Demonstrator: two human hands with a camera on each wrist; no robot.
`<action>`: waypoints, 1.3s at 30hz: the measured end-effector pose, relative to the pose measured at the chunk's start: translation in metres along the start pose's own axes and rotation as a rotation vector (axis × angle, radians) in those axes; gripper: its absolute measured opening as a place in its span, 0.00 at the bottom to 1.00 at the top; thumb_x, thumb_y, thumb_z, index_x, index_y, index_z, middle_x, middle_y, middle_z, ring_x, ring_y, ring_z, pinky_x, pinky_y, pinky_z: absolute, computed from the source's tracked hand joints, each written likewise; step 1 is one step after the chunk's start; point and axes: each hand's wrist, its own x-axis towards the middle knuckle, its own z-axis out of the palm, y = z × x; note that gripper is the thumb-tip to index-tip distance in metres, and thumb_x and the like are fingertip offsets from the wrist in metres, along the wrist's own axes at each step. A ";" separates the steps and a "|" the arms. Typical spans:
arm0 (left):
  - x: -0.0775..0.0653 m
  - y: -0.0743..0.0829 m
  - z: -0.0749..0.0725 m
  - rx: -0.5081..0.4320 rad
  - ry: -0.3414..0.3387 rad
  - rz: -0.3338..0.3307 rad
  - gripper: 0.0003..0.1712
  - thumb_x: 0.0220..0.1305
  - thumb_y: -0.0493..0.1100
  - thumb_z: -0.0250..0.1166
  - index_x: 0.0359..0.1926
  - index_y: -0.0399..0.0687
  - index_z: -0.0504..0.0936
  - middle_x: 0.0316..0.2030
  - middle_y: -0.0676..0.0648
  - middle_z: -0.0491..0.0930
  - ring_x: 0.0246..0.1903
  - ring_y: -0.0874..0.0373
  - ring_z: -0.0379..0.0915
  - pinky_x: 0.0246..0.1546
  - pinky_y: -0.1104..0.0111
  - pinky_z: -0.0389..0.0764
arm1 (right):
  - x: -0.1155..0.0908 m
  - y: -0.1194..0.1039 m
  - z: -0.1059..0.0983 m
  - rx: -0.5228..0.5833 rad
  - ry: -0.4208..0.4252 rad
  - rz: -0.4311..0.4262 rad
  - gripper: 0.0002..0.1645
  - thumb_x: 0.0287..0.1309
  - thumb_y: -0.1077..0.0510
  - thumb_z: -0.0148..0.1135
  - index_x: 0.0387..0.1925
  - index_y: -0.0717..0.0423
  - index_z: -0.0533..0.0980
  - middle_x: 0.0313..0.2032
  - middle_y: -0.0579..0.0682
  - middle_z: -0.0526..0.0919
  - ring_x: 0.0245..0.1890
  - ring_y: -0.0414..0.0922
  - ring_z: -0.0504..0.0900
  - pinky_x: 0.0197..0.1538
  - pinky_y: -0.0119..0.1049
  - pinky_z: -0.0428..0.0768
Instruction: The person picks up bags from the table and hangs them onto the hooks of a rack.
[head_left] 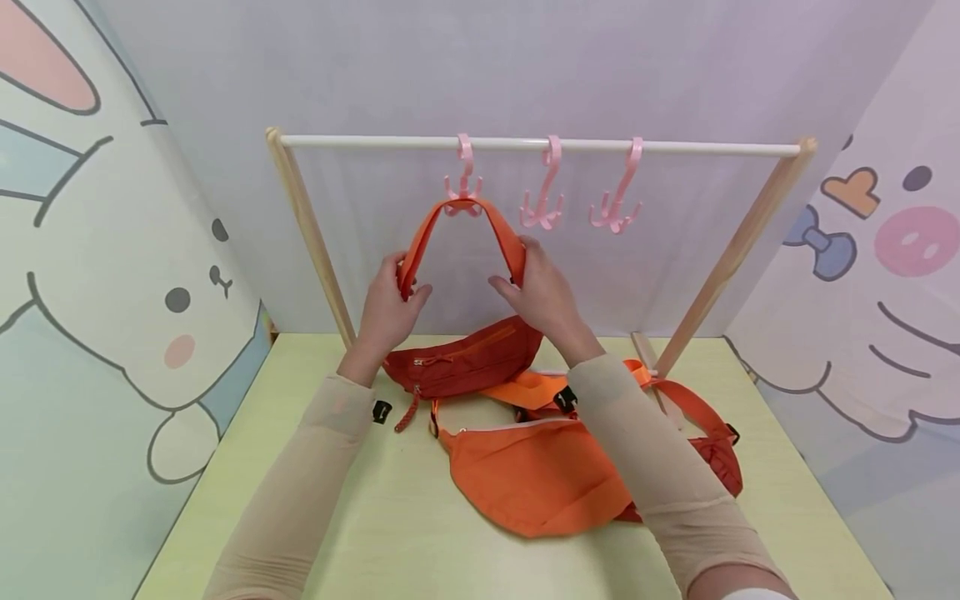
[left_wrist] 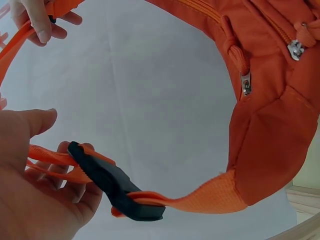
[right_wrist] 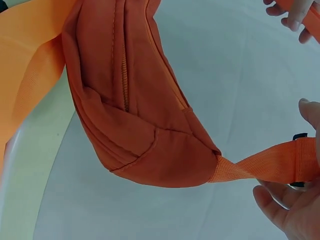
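Observation:
A dark orange waist bag (head_left: 472, 358) hangs by its orange strap (head_left: 427, 237), whose top loops over the leftmost pink hook (head_left: 465, 179). My left hand (head_left: 390, 304) is at the strap's left side, thumb spread away and fingers behind the webbing. Beside those fingers is a black buckle (left_wrist: 117, 182). On the strap's opposite side, my right hand (head_left: 547, 292) touches the webbing with its fingers, its thumb pointing inward and off it. The bag's zippers face forward, and a braided zipper pull (head_left: 407, 412) dangles at its lower left.
A white rod (head_left: 375, 142) on wooden legs (head_left: 738, 250) carries two more pink hooks, a middle one (head_left: 542, 208) and a right one (head_left: 617, 208). Below, a brighter orange bag (head_left: 532, 475) and a red-orange bag (head_left: 720, 462) lie on the pale table (head_left: 390, 517), partly behind my right forearm.

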 end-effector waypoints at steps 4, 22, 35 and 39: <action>-0.003 0.001 -0.001 0.012 0.005 0.010 0.41 0.71 0.43 0.71 0.78 0.43 0.62 0.52 0.39 0.78 0.45 0.43 0.73 0.45 0.52 0.79 | -0.004 0.002 -0.002 0.021 -0.008 0.031 0.58 0.63 0.40 0.75 0.81 0.56 0.54 0.49 0.54 0.76 0.42 0.50 0.80 0.49 0.52 0.83; -0.018 0.000 -0.007 0.019 0.071 0.088 0.49 0.67 0.44 0.75 0.80 0.43 0.58 0.64 0.38 0.72 0.61 0.44 0.69 0.56 0.46 0.80 | -0.029 0.016 -0.015 0.021 -0.034 0.039 0.72 0.55 0.36 0.80 0.85 0.54 0.47 0.72 0.59 0.70 0.61 0.56 0.78 0.64 0.56 0.80; -0.035 0.006 -0.009 0.098 0.186 0.163 0.51 0.63 0.44 0.77 0.79 0.42 0.58 0.68 0.38 0.68 0.69 0.44 0.61 0.62 0.45 0.73 | -0.054 0.025 -0.024 0.000 -0.077 0.076 0.71 0.54 0.38 0.81 0.85 0.54 0.48 0.74 0.60 0.68 0.71 0.59 0.70 0.69 0.61 0.73; -0.040 0.006 -0.009 0.111 0.217 0.202 0.51 0.63 0.44 0.78 0.79 0.41 0.59 0.69 0.38 0.67 0.69 0.43 0.61 0.63 0.45 0.69 | -0.062 0.031 -0.026 -0.020 -0.100 0.079 0.69 0.55 0.40 0.81 0.84 0.56 0.49 0.75 0.59 0.67 0.71 0.59 0.69 0.70 0.61 0.72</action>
